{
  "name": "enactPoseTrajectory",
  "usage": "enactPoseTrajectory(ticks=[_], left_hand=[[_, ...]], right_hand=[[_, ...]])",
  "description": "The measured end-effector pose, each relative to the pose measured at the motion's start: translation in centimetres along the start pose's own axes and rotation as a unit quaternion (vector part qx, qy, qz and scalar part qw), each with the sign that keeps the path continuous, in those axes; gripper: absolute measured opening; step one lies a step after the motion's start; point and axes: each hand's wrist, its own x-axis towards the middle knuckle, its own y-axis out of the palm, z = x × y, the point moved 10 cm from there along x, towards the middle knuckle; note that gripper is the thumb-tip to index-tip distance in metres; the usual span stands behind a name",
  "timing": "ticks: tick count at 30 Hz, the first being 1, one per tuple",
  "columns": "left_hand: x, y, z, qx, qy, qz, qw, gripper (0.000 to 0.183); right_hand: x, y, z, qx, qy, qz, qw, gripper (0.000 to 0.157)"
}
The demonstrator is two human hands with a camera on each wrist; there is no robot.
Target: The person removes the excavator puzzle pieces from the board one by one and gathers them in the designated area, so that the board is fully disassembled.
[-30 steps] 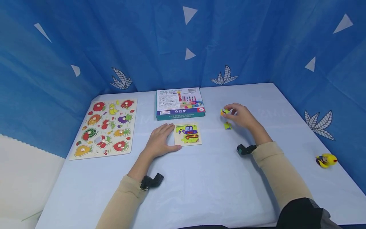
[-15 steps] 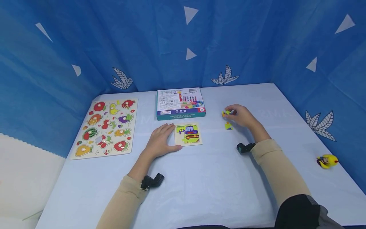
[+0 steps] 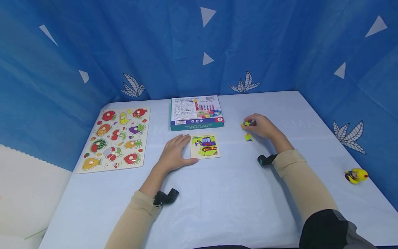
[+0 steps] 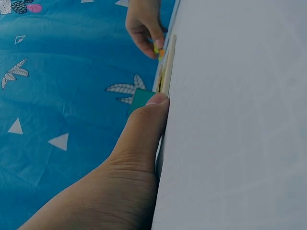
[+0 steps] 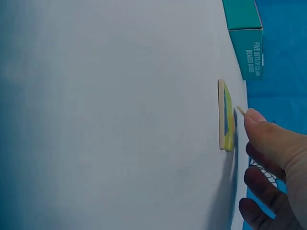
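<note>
My left hand (image 3: 172, 155) rests beside a small wooden jigsaw board (image 3: 194, 152) with a blue digger picture, fingers and thumb fairly straight along its left side. In the left wrist view, the thumb (image 4: 144, 124) lies right at the board's edge. To the right, my right hand (image 3: 263, 126) pinches a yellow-green and orange jigsaw piece (image 3: 246, 124) between thumb and fingertips. Just below it on the table lies another jigsaw piece (image 3: 249, 137), yellow-green and blue. Seen edge-on in the right wrist view, the held piece (image 5: 241, 111) is mostly hidden by the thumb.
Behind the jigsaw board lies a teal-edged bead-set box (image 3: 197, 114). A large fruit peg-puzzle board (image 3: 146, 114) lies at the left. A small yellow toy figure (image 3: 356, 175) is near the table's right edge. Blue curtain (image 3: 174, 45) hangs around the back and sides.
My right hand has turned the pinched jigsaw piece a little, so more of its yellow-green face shows. The left hand has stayed beside the board.
</note>
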Motion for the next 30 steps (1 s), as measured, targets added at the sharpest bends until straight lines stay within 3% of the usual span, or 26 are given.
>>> enactPoseTrajectory(ticks=[15,23,30], left_hand=[[-0.06,-0.04,-0.1,0.0,-0.004,0.003,1.0,0.104],[-0.09,-0.04,-0.09,0.001,-0.009,0.006,0.9999,0.105],[-0.15,-0.1,-0.14,0.003,-0.01,0.009,0.9999,0.105]], right_hand=[[0.35,-0.05,-0.75,-0.002,0.008,-0.017,1.0,0.04],[0.39,-0.26,-0.52,-0.017,-0.009,-0.029,0.999,0.036],[0.24,-0.15,-0.47,-0.023,-0.012,-0.019,0.999,0.038]])
